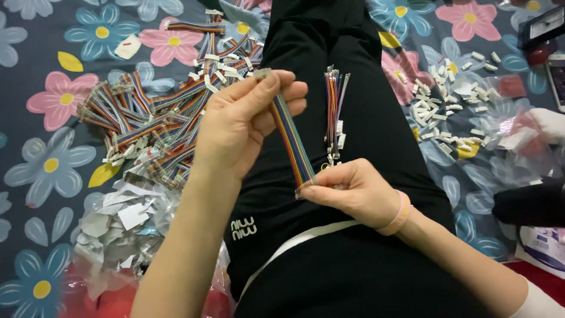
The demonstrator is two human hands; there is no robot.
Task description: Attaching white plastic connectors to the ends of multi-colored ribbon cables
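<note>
— Rainbow-coloured ribbon cable: who has it?

— Both hands. The left hand pinches its far end, where a white connector sits; the right hand pinches the near end. It runs stretched between them, above the black trousers.

— What lies around?

— A loose bundle of wires rests on the leg, just right of the cable. A heap of ribbon cables lies left on the flowered cloth, small white connectors scattered on the right.
</note>
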